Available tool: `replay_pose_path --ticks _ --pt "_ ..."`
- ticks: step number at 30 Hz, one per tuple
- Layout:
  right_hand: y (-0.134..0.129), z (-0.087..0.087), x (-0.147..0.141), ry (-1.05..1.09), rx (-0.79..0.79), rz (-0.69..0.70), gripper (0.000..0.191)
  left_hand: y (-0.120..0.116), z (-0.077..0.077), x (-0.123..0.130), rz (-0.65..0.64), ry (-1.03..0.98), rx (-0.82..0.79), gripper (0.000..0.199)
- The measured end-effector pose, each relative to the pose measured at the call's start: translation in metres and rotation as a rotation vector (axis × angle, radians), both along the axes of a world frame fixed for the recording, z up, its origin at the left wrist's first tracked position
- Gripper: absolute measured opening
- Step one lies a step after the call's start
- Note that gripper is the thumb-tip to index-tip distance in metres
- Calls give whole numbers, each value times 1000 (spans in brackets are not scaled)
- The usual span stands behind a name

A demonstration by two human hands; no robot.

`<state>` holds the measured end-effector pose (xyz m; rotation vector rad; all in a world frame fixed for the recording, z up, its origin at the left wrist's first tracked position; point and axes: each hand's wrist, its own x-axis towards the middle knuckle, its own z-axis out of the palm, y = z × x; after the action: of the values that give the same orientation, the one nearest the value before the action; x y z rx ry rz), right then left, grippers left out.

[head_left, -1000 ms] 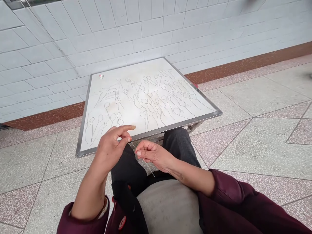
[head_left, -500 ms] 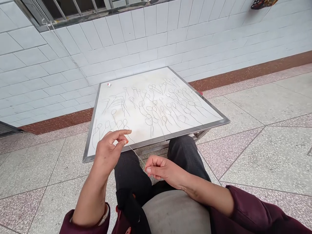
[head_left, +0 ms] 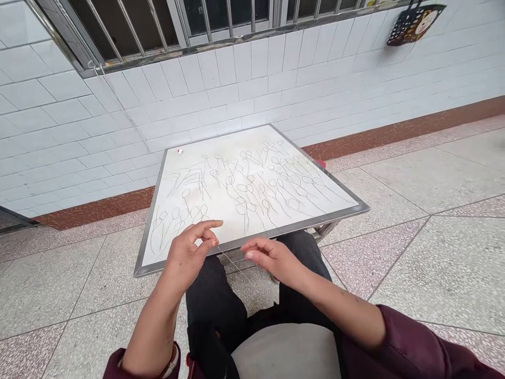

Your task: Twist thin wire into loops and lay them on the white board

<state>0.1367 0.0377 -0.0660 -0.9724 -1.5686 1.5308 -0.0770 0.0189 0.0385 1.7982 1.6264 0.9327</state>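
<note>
Just over the table's front edge, my left hand (head_left: pixel 186 257) pinches one end of a thin, wire-like strand (head_left: pixel 239 269) between thumb and a finger, with the index finger stretched out. The strand slants down to the right over my lap, its far end free. To its right is my right hand (head_left: pixel 278 260), thumb and fingers apart, holding nothing visible. In front of me stands a white table (head_left: pixel 230 231) with a grey metal rim. Many thin looped strands (head_left: pixel 265 204) lie spread on it, most with one round loop and loose tails.
A small white-and-red object (head_left: pixel 180 151) sits at the table's far left corner. Behind the table rises a white tiled wall (head_left: pixel 221 116) with a barred window (head_left: pixel 229 23). A patterned bag (head_left: pixel 414 25) hangs at upper right. Speckled tiles (head_left: pixel 394 184) cover the floor.
My right hand has let go of the strand's lower end and moved up and right, its fingers parting. My left hand, still pinching the strand, has shifted slightly right. The view has tilted up.
</note>
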Motion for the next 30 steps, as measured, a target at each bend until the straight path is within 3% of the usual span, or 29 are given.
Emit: replay_pose_path --ticks 5,11,16,22,30 --pt "-3 21 -32 -28 150 -41 13 3 -12 8 -43 -14 -15 34" --pt "4 14 -20 79 -79 -71 20 -5 -1 -15 43 -61 -56 49" --pt "8 12 -15 183 -201 -48 28 -10 -18 -23 101 -285 -59 52" --pt "7 14 -13 142 -163 -42 26 -16 -34 -24 197 -529 -48 51" --pt "3 11 -19 -30 -8 -50 22 -14 -46 -22 294 -625 -40 54"
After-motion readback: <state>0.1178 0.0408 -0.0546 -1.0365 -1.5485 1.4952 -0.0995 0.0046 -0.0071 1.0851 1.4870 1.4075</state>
